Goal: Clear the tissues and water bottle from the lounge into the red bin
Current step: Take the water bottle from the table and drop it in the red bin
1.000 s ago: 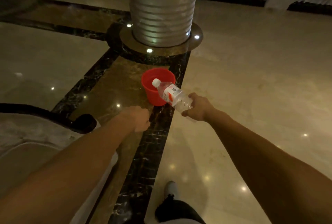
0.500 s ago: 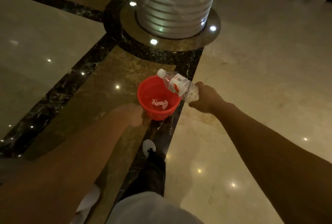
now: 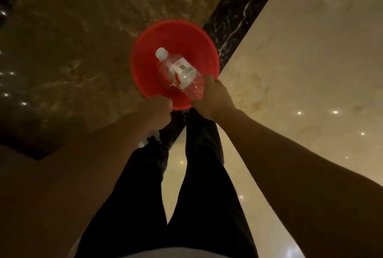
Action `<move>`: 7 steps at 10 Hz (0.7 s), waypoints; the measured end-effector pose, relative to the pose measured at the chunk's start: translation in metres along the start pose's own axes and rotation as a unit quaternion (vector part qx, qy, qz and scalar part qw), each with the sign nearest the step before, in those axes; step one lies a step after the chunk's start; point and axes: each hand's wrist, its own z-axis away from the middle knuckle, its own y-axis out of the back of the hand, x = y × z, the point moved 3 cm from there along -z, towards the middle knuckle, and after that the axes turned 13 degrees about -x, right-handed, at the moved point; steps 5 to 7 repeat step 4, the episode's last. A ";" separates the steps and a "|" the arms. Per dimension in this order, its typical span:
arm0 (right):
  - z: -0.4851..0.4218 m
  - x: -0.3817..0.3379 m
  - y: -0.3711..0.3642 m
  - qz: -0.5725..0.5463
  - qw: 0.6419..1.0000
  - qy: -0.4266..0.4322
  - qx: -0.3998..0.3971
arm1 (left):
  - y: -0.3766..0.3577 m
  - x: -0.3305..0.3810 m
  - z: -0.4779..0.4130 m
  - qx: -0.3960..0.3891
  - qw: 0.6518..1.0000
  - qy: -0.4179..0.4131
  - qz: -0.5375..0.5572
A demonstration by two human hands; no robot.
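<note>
Over the red bin (image 3: 145,50), on the marble floor (image 3: 300,54): water bottle (image 3: 180,72) held cap-first inside the rim.
The bottle's base is gripped by the right hand (image 3: 215,98); the left hand (image 3: 158,109) is clenched at the near rim. Open floor is seen all round.

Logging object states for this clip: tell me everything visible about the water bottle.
The bottle is clear, crinkled plastic with a white cap and a white label with red marks. It looks empty or nearly so. It is tilted, cap pointing up-left in the picture, over the mouth of the red bin. The right hand grips its base end; whether the bottle touches the bin cannot be told. The left hand is fisted at the bin's near rim, clear of the bottle.
</note>
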 end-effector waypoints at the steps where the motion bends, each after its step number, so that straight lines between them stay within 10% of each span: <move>1: -0.112 0.013 -0.012 0.006 0.999 -0.018 -0.028 | 0.008 -0.027 -0.097 0.004 0.994 0.046 0.096; 4: -0.399 0.085 -0.098 0.082 0.989 -0.028 -0.119 | -0.022 -0.115 -0.434 0.038 0.972 0.118 0.199; 7: -0.399 0.085 -0.098 0.082 0.989 -0.028 -0.119 | -0.022 -0.115 -0.434 0.038 0.972 0.118 0.199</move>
